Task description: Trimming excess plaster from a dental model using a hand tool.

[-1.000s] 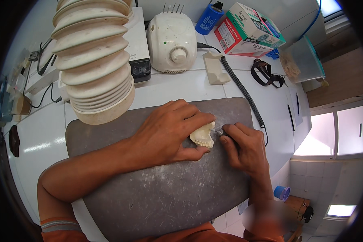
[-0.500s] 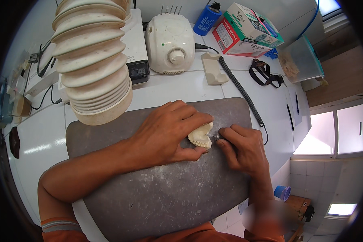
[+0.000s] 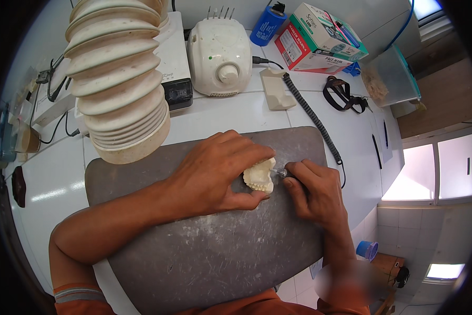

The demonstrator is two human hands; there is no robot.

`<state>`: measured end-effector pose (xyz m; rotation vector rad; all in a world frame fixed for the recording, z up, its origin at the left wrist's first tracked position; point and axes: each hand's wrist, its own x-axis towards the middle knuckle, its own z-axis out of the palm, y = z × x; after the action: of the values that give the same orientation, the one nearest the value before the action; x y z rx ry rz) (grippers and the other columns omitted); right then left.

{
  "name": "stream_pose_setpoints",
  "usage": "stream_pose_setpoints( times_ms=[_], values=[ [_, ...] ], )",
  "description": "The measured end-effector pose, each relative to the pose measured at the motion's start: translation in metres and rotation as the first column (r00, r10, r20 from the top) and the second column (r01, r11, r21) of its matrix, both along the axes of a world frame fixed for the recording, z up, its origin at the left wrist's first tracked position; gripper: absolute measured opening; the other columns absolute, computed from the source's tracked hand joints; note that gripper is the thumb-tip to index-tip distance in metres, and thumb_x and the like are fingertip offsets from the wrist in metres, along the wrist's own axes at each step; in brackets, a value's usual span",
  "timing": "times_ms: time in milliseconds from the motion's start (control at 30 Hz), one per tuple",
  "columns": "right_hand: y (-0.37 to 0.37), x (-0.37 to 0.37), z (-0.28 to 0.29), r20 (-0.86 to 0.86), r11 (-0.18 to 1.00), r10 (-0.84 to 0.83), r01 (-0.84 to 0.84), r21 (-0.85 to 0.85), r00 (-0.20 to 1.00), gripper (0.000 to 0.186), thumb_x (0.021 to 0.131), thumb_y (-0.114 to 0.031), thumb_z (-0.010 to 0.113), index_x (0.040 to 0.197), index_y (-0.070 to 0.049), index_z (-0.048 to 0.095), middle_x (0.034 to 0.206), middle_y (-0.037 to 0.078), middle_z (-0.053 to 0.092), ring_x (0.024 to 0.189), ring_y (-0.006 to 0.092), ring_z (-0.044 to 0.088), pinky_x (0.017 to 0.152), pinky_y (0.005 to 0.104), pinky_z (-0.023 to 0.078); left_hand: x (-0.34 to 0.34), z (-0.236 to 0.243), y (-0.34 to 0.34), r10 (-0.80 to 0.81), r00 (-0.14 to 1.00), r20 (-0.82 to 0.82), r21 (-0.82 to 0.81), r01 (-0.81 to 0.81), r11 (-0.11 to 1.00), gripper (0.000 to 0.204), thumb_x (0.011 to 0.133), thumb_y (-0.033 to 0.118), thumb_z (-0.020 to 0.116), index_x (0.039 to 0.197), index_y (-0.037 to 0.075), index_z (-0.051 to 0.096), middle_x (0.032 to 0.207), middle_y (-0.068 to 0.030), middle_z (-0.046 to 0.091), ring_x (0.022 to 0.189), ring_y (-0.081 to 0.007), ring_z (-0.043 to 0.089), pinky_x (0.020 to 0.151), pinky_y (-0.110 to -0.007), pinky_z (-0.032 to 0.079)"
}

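Note:
A cream dental cast with a row of teeth along its lower edge is held over the grey board. My left hand pinches it, thumb below and fingers above. My right hand is closed around a rotary handpiece; only its metal front end shows, the rest lies hidden in my palm. The tip points left at the cast's open side, very near it. Whether it touches, I cannot tell. A dark coiled cord runs down toward my right hand.
A ribbed suction hose hangs at the upper left, its mouth over the board's far edge. Behind stand a white control unit with burs on top, a beige handpiece rest, a blue bottle, mask boxes and a black strap.
The cast has tilted slightly, showing more of its inner face. My right hand and the handpiece have shifted a little up and left.

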<state>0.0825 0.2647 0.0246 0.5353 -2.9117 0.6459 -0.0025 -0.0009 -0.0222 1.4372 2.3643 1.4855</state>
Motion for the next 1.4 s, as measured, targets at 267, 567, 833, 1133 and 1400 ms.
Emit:
stream_pose_setpoints(
  times_ms=[267,567,833,1133,1400],
  values=[
    [0.0008,-0.0006,-0.0011,-0.014,1.0,-0.004,0.003,-0.026,1.0,0.014,0.1,-0.018,0.081,0.107,-0.007,0.075,0.081,0.011,0.064,0.064,0.0337,0.067,0.058,0.0445,0.05,-0.0021,0.0009,0.0006,-0.038,0.999,0.022,0.047,0.037,0.998,0.069,0.082,0.026,0.096,0.141,0.002,0.07,0.119,-0.0152,0.075,0.109,-0.0349,0.071,0.098,-0.045,0.057],
    [0.0002,-0.0012,0.0016,0.016,1.0,0.017,-0.017,-0.011,1.0,0.015,0.099,-0.019,0.082,0.107,-0.007,0.075,0.081,0.011,0.063,0.065,0.0343,0.067,0.059,0.0448,0.05,-0.003,0.0016,-0.0013,-0.048,0.997,0.055,0.046,0.046,0.998,0.069,0.082,0.026,0.095,0.142,0.002,0.07,0.12,-0.0167,0.075,0.11,-0.0357,0.072,0.097,-0.045,0.058],
    [0.0009,-0.0001,0.0024,0.032,0.999,0.032,-0.032,-0.019,0.999,0.015,0.1,-0.019,0.082,0.106,-0.007,0.075,0.081,0.011,0.064,0.066,0.0343,0.068,0.06,0.0448,0.051,-0.0026,0.0038,-0.0014,-0.052,0.997,0.061,0.025,0.051,0.998,0.07,0.082,0.027,0.095,0.142,0.002,0.07,0.121,-0.017,0.075,0.111,-0.0363,0.072,0.099,-0.045,0.058],
    [0.0036,-0.0016,0.0028,0.042,0.998,0.067,-0.066,-0.024,0.997,0.014,0.101,-0.02,0.081,0.105,-0.007,0.075,0.081,0.011,0.063,0.065,0.0339,0.067,0.06,0.0449,0.05,-0.0032,0.0035,-0.0011,-0.058,0.996,0.065,0.037,0.056,0.998,0.07,0.082,0.025,0.095,0.143,0.002,0.07,0.12,-0.0171,0.075,0.11,-0.037,0.072,0.098,-0.045,0.058],
    [0.003,-0.0007,0.0027,0.038,0.999,0.039,-0.039,-0.014,0.999,0.015,0.101,-0.02,0.081,0.106,-0.007,0.075,0.08,0.011,0.064,0.064,0.0339,0.067,0.059,0.0451,0.05,-0.0031,0.0046,-0.0016,-0.053,0.996,0.067,0.031,0.051,0.998,0.07,0.081,0.024,0.096,0.142,0.002,0.07,0.119,-0.0165,0.075,0.108,-0.0365,0.072,0.097,-0.045,0.058]
  ],
)
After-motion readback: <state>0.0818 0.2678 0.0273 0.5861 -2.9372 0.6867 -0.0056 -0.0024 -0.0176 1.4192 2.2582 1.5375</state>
